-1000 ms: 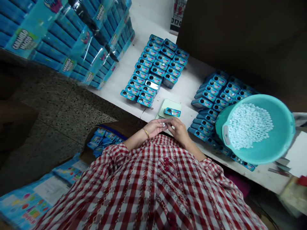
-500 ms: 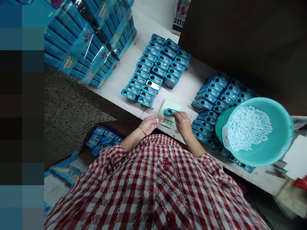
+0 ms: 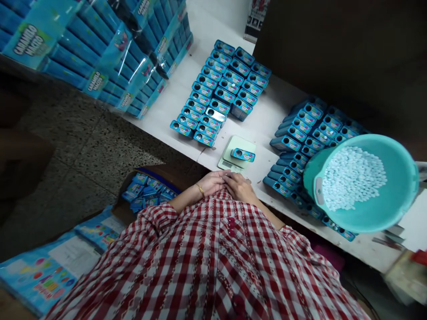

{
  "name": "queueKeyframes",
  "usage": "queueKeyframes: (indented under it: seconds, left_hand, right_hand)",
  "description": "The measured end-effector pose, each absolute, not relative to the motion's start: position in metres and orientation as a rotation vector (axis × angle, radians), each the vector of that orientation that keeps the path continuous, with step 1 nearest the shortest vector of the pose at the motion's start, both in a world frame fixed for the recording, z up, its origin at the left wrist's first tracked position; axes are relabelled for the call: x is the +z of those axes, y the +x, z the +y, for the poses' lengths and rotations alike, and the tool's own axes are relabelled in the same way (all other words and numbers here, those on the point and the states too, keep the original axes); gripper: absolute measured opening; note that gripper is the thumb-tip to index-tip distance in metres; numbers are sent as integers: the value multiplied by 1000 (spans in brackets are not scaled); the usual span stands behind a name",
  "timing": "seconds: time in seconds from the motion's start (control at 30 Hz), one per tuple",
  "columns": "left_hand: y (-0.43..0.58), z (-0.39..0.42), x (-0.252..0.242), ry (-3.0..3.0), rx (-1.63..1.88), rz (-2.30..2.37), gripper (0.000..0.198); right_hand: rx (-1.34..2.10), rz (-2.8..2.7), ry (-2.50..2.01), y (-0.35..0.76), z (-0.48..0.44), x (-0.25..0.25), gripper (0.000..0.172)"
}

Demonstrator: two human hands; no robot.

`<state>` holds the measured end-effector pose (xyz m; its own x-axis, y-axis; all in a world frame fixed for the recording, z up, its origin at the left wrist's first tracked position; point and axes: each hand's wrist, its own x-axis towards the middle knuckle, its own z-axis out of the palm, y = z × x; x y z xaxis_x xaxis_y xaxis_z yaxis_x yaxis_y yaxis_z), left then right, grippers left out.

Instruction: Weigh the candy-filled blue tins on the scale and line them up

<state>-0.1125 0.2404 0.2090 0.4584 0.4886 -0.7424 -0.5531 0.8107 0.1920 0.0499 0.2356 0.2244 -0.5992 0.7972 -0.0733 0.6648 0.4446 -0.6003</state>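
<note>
My left hand (image 3: 212, 183) is cupped palm up at the table's front edge, a gold bangle at its wrist. Over its palm and fingers lies my right hand (image 3: 240, 186), its fingers bent together and touching it. Whatever lies between the two hands is hidden. Just beyond them, a small blue tin (image 3: 243, 154) with a round dark hole rests on a pale green scale (image 3: 233, 166); neither hand touches the tin.
Rows of similar blue tins (image 3: 205, 91) stand behind and left of the scale, more (image 3: 290, 143) to the right. A turquoise tub (image 3: 396, 186) of white tablets (image 3: 353, 178) sits at right. Wrapped blue packs (image 3: 96, 49) are stacked at far left; an open carton (image 3: 118, 205) is below.
My right hand has let go of the tin, leaving it on the scale, and moved down-left onto my left hand. The white tablet seen in my left palm is now covered.
</note>
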Motion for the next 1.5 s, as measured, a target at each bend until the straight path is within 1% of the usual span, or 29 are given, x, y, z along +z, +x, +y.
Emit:
queueKeyframes:
  seconds: [0.1,0.27,0.4,0.53,0.73,0.87,0.93,1.0,1.13,1.2,1.37,1.5]
  left_hand:
    - [-110,233,206,-56,566,843,44]
    - [-109,231,202,-8,538,778,39]
    - [-112,233,204,-43,570,805,33]
    - [-115,238,210,-44,586,839,31]
    - [-120,242,215,-55,652,903,31]
    - [-123,241,215,-68,660,914,32]
    - [-122,241,215,-97,667,906,25]
    - [-119,242,215,-152,688,889,18]
    - [-115,242,214,-264,663,863,43]
    - [-116,242,214,-286,621,869,48]
    - [-118,240,211,-265,577,855,49]
    - [-116,241,207,-227,591,787,40]
  right_hand:
    - [962,-2503,-1219,52,228,216,33]
    - [987,-2430,-1209,57,225,211,27]
    - [978,-2190,-1294,64,233,220,19]
    - [903,-1989,-1384,72,259,225,13]
    - [769,-2102,-1432,70,303,215,19]
    - [688,-2117,-1471,70,299,220,24]
    - [691,-2163,-1432,66,284,225,26]
    - [769,-2316,-1294,55,266,228,27]
    - [878,-2584,-1088,35,239,220,31]
    - [906,-2613,-1057,32,235,212,28]
    - [954,-2601,-1012,37,235,205,24]
    - [959,-2511,-1052,47,241,218,22]
